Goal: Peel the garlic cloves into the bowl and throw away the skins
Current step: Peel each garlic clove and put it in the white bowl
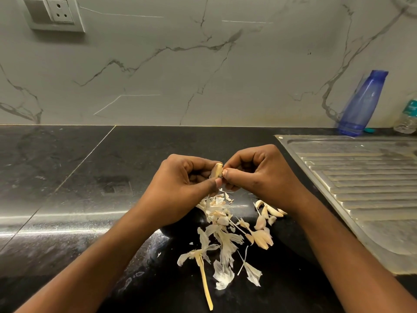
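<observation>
Black stone makes up the tabletop (67, 177), which runs back to a grey-veined marble wall. A switch and socket plate (53, 13) sits far left on that wall, its left end nearly at the frame edge.

Near the middle, both hands are raised together over the tabletop. The left hand (187, 179) has its fingers curled, and its thumb and fingertips pinch a clove (217, 171). The clove is mostly hidden between the two hands, with only a tan, part-skinned end showing. The right hand (259, 175) is curled too, and its thumb and forefinger nip the same clove from the right. Whether they grip skin or flesh cannot be told.

Below the hands, pale papery skins (222, 251) lie in a loose heap that trails nearward. A thin yellow stalk (204, 279) points toward the near edge. Just right of the heap lie loose cloves (262, 222), partly covered by the right wrist. A dark rounded form under the heap and cloves may be the bowl (286, 242). It blends into the tabletop and the forearms cut off its edges.

Further right is a ribbed steel drainboard (361, 177), cut off by the frame. Behind it stands a blue bottle (363, 105), and a clear bottle (408, 116) is half out of view.
</observation>
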